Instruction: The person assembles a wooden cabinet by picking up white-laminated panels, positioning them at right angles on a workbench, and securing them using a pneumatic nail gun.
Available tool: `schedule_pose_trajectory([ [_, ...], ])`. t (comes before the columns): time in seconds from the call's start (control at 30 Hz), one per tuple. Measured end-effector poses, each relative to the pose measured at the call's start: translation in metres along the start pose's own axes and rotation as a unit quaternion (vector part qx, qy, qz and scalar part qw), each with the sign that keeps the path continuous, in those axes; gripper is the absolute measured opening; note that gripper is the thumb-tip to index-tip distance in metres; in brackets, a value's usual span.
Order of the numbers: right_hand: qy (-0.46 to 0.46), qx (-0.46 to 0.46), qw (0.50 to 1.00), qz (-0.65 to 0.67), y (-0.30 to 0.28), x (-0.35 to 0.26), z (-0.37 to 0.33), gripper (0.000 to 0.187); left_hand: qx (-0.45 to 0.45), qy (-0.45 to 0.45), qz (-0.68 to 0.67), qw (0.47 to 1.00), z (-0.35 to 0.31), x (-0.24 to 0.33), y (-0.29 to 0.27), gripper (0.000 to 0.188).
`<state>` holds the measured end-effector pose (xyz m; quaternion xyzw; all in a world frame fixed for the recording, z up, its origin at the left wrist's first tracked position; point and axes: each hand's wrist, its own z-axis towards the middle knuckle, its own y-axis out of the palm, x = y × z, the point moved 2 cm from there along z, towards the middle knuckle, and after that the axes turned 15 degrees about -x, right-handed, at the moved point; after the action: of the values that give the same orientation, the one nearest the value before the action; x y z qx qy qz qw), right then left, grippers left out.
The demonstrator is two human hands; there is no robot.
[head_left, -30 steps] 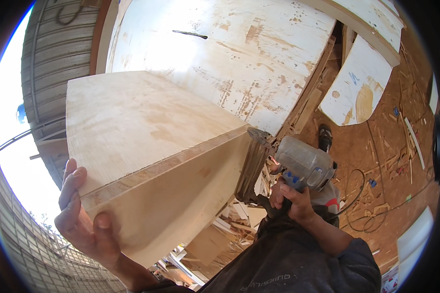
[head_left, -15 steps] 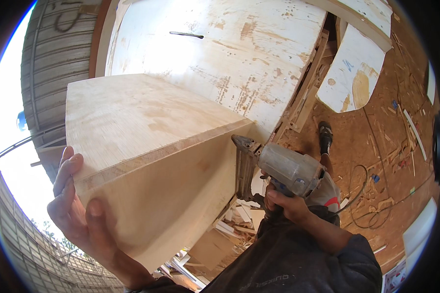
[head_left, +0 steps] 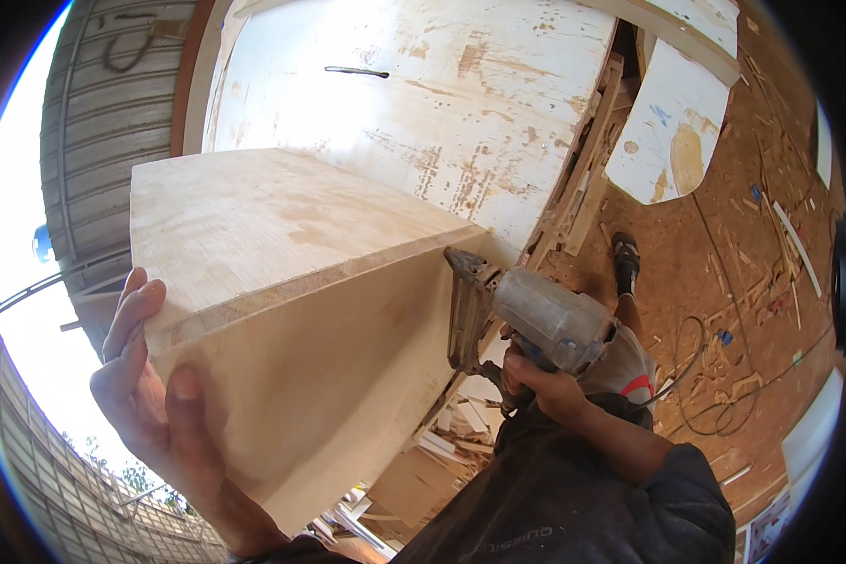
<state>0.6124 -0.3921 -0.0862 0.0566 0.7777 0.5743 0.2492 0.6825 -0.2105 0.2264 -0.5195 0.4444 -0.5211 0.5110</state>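
Two pale plywood panels meet at a corner on the worktable: a top panel [head_left: 254, 226] and a front panel [head_left: 320, 376]. My left hand [head_left: 150, 376] grips their left corner, fingers over the outer edge and thumb pressed on the front panel. A worn grey nail gun [head_left: 555, 315] is in my right hand [head_left: 540, 381], whose fingers wrap its handle. The gun's nose points at the right end of the joint, close against the panel's edge; whether it touches is hard to tell.
The white, stained worktable [head_left: 442, 85] spreads behind the panels, with a thin dark rod [head_left: 356, 71] on it. A white rounded board [head_left: 667, 132] stands at the right. An air hose [head_left: 696, 376] coils on the brown floor among wood scraps. Offcuts [head_left: 451, 442] lie below the table.
The nail gun has shifted slightly up and left, along with my right hand. My left hand keeps its hold on the corner. The view has shifted a little.
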Motion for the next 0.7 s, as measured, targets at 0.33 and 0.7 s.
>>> schedule_pose_trajectory([
  [0.33,-0.061,0.027,0.997,-0.027,0.009,0.000,0.005,0.026,-0.010,0.076,-0.028,0.997,-0.003,-0.017,-0.001,0.037],
  [0.7,-0.064,0.034,0.997,-0.030,0.006,0.001,0.005,0.034,-0.021,0.046,-0.019,0.999,-0.001,-0.007,-0.006,0.033],
])
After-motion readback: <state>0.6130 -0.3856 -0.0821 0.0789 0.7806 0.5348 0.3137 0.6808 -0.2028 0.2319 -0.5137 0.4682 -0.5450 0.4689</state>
